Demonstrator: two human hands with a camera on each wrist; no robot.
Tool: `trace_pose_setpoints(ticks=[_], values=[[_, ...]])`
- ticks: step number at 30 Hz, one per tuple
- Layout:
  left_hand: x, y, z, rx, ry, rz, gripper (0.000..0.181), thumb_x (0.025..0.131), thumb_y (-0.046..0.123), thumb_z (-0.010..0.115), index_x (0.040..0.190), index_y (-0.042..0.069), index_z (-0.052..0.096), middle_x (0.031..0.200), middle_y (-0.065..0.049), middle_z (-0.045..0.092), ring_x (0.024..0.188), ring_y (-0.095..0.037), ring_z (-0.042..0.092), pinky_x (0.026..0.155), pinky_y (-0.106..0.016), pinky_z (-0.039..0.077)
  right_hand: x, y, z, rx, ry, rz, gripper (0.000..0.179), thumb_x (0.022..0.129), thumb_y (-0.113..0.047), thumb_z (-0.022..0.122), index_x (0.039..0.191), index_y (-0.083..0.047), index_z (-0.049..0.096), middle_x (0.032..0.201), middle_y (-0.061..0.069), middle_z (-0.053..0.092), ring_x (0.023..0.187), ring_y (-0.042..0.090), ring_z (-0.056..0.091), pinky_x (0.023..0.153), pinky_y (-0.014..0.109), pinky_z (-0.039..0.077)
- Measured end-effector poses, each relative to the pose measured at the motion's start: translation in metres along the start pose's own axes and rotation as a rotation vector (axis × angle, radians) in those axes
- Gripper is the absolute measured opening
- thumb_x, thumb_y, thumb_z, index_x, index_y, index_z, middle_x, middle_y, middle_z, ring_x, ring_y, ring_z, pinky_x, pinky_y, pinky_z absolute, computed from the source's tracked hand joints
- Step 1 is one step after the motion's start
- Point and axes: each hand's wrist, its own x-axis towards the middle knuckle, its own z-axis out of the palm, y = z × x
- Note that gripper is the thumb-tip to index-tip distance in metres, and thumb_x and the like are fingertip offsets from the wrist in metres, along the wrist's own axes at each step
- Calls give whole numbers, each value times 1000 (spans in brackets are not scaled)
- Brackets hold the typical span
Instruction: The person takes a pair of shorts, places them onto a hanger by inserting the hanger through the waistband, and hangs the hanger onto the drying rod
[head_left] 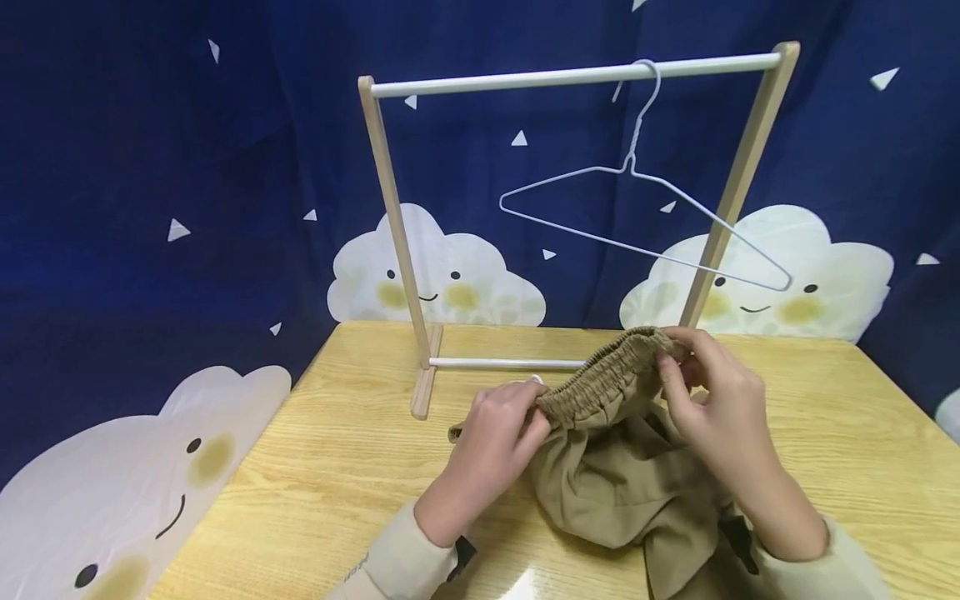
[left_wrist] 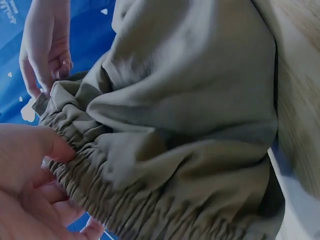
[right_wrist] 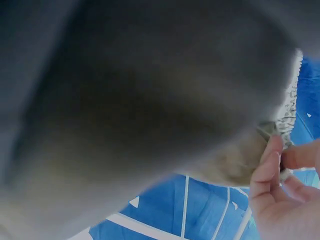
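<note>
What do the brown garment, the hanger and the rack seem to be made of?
Garment: matt cloth, perhaps cotton, with soft creases; the gathered waistband suggests elastic.
Hanger: thin white wire, probably coated metal, given its twisted neck.
Rack: smooth tan uprights, likely wood by colour and rounded ends; glossy white bars could be metal or plastic.

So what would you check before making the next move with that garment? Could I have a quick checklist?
1. Left-hand fingers on the gathered khaki fabric waistband: ok, gripping it.
2. Right-hand fingers on the waistband's far end: ok, pinching it.
3. Loose khaki fabric garment body smooth below the waistband: not ok, it lies in bunched folds.
4. Thin white wire hanger hooked over the round white rail: ok.
5. Pale wooden rack frame having both feet flat: cannot tell, one foot is hidden.
6. Garment's front facing the right way: cannot tell.
</note>
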Motion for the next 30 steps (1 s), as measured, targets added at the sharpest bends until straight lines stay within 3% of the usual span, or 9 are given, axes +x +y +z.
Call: trace_pose_setpoints(ticks=[2, 6, 9, 13, 17, 22, 26, 30], values=[[-1, 0, 0, -14, -7, 8, 15, 92, 6, 58, 104, 7, 67, 89, 0, 68, 79, -12, 62, 80, -37, 54, -1, -1, 1, -7, -38, -12, 35, 84, 10, 65, 116, -2, 69, 86, 8, 68, 66, -3, 54, 52, 10, 41], [-3, 1, 0, -24, -23, 16, 15, 94, 8, 56, 107, 7, 65, 92, -1, 66, 80, -13, 61, 78, -33, 56, -3, -6, 5, 44, -190, -71, 47, 82, 9, 65, 128, -2, 63, 104, 7, 66, 75, 6, 60, 62, 14, 49], [-4, 1, 1, -10, -29, 28, 17, 95, 9, 57, 109, 7, 66, 96, -2, 67, 83, -14, 64, 77, -32, 56, -6, -10, 8, 74, -377, -117, 58, 85, -3, 72, 140, -7, 54, 125, 4, 62, 98, 12, 62, 84, 27, 53], [-5, 2, 1, 36, -27, 64, 20, 95, 8, 58, 112, 7, 69, 97, -3, 68, 83, -16, 66, 77, -32, 57, -11, -17, 11, 48, -541, -140, 71, 86, -23, 79, 149, -19, 46, 141, -3, 53, 115, 16, 54, 91, 42, 45], [-6, 3, 1, 60, -5, 76, 24, 92, 8, 60, 114, 8, 71, 96, -3, 69, 80, -16, 67, 74, -31, 57, -11, -17, 11, 28, -516, -169, 72, 84, -24, 82, 148, -19, 48, 136, -2, 57, 106, 13, 55, 85, 40, 43], [-4, 0, 5, 61, 60, 50, 19, 85, 6, 61, 100, 10, 72, 85, 0, 66, 68, -14, 59, 62, -26, 51, -3, -9, 0, 6, -348, -149, 44, 80, -12, 83, 121, -13, 66, 109, -3, 68, 85, 8, 55, 79, 37, 40], [-4, -3, 8, 76, 88, 28, 16, 77, 3, 59, 88, 11, 69, 75, 2, 58, 60, -11, 46, 55, -23, 41, 1, -3, -9, -9, -266, -97, 24, 77, -6, 80, 97, -14, 69, 91, -5, 65, 84, 13, 55, 94, 56, 35], [-4, -3, 10, 88, 69, 22, 16, 74, 5, 57, 86, 10, 67, 74, 2, 57, 61, -10, 44, 61, -27, 45, 0, 1, -9, -61, -294, -105, 19, 74, -11, 73, 91, -15, 65, 96, 0, 65, 94, 24, 55, 102, 75, 23]])
